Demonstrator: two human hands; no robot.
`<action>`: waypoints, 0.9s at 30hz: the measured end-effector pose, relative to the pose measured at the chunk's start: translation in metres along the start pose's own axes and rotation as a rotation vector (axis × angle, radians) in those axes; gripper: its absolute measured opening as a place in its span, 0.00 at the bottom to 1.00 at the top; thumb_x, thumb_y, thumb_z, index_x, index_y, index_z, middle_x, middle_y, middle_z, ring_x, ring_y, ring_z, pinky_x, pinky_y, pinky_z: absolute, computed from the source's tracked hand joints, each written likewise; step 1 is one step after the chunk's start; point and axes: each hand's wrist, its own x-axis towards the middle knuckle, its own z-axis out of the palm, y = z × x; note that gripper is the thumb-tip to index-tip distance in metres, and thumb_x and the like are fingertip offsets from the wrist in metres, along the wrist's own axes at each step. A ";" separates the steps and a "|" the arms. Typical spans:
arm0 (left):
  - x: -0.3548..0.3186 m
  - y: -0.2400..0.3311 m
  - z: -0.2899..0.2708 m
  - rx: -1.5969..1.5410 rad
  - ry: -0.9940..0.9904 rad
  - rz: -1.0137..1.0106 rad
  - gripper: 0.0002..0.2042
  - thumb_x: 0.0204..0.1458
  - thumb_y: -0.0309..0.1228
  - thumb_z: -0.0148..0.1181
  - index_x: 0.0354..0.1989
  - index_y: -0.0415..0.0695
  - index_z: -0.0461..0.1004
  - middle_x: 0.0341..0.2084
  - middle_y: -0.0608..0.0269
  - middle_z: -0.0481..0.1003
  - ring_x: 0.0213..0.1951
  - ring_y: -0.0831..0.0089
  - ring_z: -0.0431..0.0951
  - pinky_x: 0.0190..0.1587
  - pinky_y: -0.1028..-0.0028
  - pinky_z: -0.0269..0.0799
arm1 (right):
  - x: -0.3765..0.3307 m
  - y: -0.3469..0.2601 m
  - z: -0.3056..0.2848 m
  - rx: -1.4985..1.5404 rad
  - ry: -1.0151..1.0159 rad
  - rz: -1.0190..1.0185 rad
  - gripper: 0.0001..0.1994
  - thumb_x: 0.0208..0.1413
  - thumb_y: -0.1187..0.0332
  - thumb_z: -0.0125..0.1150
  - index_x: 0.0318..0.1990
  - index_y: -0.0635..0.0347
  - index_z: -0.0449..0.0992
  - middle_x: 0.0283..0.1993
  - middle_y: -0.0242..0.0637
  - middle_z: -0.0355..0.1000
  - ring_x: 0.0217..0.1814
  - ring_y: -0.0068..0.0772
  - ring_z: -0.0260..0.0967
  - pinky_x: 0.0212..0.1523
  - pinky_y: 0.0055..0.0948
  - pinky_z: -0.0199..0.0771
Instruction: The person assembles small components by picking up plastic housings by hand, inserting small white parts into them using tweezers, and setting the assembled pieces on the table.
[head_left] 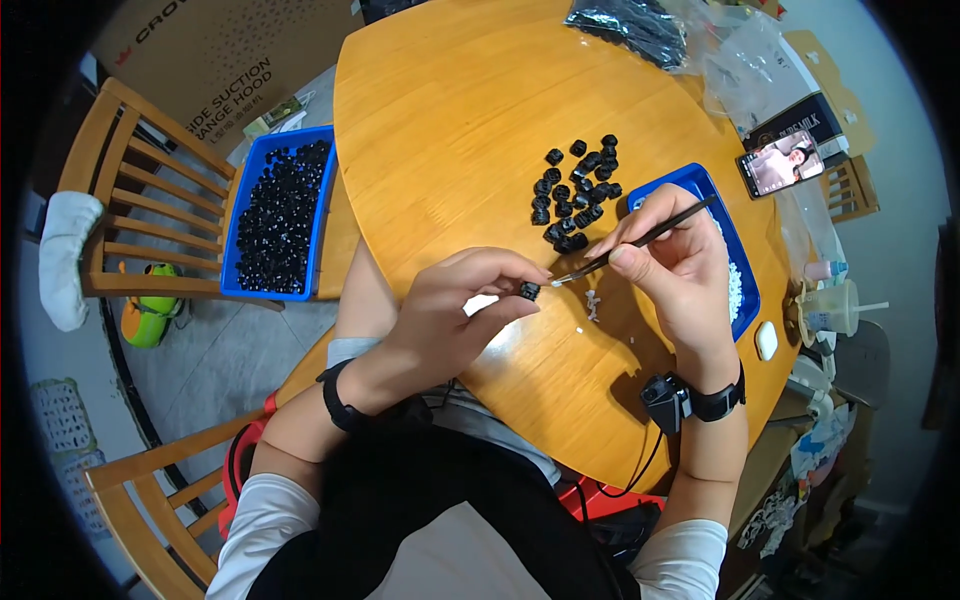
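My left hand (447, 302) pinches a small black block-like part (529, 290) between thumb and fingertips, above the table near its front edge. My right hand (683, 275) grips dark tweezers (648, 238) like a pen, tips pointing left at that part. A tiny white piece (557, 283) shows at the tips, close beside the black part; whether they touch I cannot make out. Below the tweezers, a few small white pieces (592, 304) lie on the wood. Just beyond my hands, several similar black parts (563, 193) sit in a loose cluster.
A blue tray (752, 315) of white pieces is partly hidden by my right hand. Another blue tray (329, 180), full of black parts, rests on a chair at left. A phone (781, 163), plastic bags (628, 30), a white case (766, 341) and a cup (828, 308) line the table's far and right sides.
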 end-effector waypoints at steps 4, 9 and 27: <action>0.000 0.001 0.001 0.043 0.036 0.097 0.12 0.54 0.19 0.64 0.47 0.37 0.77 0.38 0.61 0.77 0.36 0.77 0.75 0.40 0.78 0.72 | -0.002 -0.001 0.000 -0.004 -0.001 0.007 0.10 0.54 0.80 0.68 0.38 0.61 0.71 0.36 0.33 0.75 0.40 0.22 0.74 0.43 0.21 0.71; -0.001 0.004 0.002 0.004 -0.019 0.039 0.14 0.55 0.15 0.62 0.51 0.33 0.75 0.42 0.59 0.75 0.43 0.79 0.76 0.46 0.80 0.73 | -0.001 0.002 -0.002 -0.055 -0.029 0.028 0.12 0.54 0.78 0.69 0.38 0.59 0.69 0.35 0.35 0.74 0.41 0.28 0.76 0.45 0.25 0.74; 0.009 0.009 0.007 0.417 0.006 0.227 0.12 0.51 0.17 0.64 0.45 0.39 0.80 0.29 0.58 0.73 0.33 0.72 0.73 0.35 0.73 0.68 | 0.002 0.001 -0.011 -0.056 0.048 0.021 0.12 0.56 0.75 0.68 0.39 0.59 0.67 0.36 0.37 0.74 0.42 0.31 0.76 0.49 0.30 0.75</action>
